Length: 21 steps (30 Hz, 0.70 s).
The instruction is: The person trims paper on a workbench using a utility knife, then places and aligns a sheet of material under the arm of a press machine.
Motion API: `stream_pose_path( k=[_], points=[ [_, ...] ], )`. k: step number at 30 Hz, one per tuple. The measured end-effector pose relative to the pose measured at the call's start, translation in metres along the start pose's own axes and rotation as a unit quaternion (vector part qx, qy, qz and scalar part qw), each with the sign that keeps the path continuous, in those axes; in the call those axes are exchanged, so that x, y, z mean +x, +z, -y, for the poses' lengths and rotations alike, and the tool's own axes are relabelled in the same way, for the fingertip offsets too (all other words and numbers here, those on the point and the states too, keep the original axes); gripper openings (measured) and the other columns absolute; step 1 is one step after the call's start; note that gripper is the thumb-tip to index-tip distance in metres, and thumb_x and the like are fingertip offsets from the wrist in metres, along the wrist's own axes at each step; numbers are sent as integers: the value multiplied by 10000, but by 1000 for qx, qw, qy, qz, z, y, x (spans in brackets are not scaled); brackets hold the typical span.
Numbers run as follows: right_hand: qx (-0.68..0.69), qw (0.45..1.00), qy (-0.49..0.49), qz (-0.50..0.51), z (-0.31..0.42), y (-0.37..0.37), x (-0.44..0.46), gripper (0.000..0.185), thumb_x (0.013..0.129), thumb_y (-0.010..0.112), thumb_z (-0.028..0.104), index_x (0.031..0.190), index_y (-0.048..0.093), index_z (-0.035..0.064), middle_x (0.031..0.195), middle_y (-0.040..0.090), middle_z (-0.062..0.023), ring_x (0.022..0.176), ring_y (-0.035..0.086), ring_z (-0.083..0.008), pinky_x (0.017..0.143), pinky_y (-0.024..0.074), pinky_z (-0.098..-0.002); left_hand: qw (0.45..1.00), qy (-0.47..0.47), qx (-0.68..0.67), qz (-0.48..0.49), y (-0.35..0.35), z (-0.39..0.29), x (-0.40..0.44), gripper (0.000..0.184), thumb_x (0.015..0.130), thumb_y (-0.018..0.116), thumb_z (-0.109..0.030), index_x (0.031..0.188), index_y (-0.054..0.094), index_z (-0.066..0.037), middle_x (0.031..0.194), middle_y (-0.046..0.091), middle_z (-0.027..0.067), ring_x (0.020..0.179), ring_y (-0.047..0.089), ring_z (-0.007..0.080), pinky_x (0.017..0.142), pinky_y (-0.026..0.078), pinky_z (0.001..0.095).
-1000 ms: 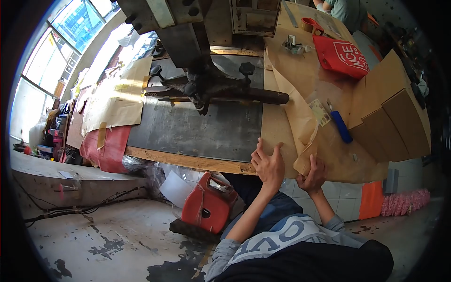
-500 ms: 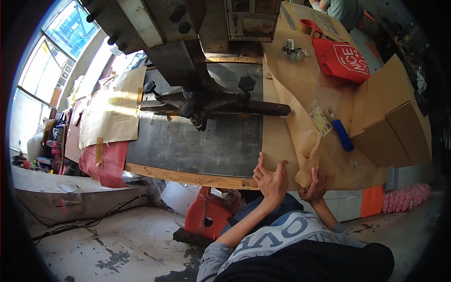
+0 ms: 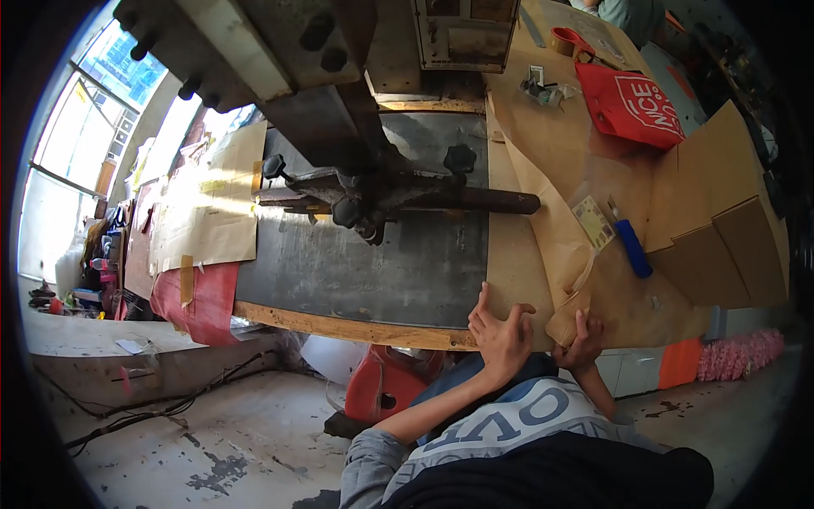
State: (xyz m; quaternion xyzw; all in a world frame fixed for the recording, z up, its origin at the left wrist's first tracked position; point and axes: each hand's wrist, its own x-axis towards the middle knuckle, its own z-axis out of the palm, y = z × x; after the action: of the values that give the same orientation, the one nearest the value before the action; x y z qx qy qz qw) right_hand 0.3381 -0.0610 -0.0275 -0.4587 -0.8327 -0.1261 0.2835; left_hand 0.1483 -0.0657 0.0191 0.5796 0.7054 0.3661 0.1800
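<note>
My left hand (image 3: 504,341) is raised at the front edge of the work table, its fingers apart and bent, with nothing visible in it. Close to its right, my right hand (image 3: 583,343) pinches the folded front corner of a large sheet of brown paper (image 3: 619,293). That sheet covers the table's right side and curls up along its left edge. A dark flat plate (image 3: 381,284) lies left of my hands, beneath a metal press head with a crossbar (image 3: 487,200). On the paper rest a blue-handled tool (image 3: 633,248) and a printed card (image 3: 593,222).
An open cardboard box (image 3: 721,246) stands on the right, with a red bag (image 3: 629,106) behind it. Farther back are a tape dispenser (image 3: 566,42) and another person's sleeve (image 3: 632,19). A red plastic stool (image 3: 386,386) is below the table's wooden edge (image 3: 356,327).
The whole view has shifted slightly, so most things sit a little farther right. My left hand stays spread, and my right hand keeps its grip on the paper corner.
</note>
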Motion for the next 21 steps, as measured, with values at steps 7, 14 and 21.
stream_pose_path(
  k=[7, 14, 21],
  points=[
    [3, 999, 3, 35, -2, -1, 1, 674, 834, 429, 440, 1326, 340, -12, 1087, 485, -243, 934, 496, -401, 807, 374, -511, 965, 70, -198, -156, -37, 39, -26, 245, 741, 579, 86, 951, 616, -34, 1186, 556, 180, 1038, 543, 306, 873, 443, 367],
    [-11, 997, -16, 71, 8, -11, 6, 659, 826, 443, 329, 1363, 301, -25, 1304, 420, -221, 1020, 451, -420, 887, 331, -504, 864, -425, 155, -223, 4, 250, -290, 597, 784, 639, -198, 1331, 416, -108, 1387, 364, 194, 1310, 291, 350, 1028, 287, 526],
    [-26, 998, 12, 55, 16, -9, 6, 650, 806, 478, 253, 1388, 307, 20, 1284, 464, -204, 1090, 463, -384, 905, 348, -462, 908, -394, 139, -31, 29, 282, -391, 902, 715, 691, -229, 1465, 195, -159, 1526, 74, 172, 1405, 81, 351, 1061, 198, 590]
  ],
)
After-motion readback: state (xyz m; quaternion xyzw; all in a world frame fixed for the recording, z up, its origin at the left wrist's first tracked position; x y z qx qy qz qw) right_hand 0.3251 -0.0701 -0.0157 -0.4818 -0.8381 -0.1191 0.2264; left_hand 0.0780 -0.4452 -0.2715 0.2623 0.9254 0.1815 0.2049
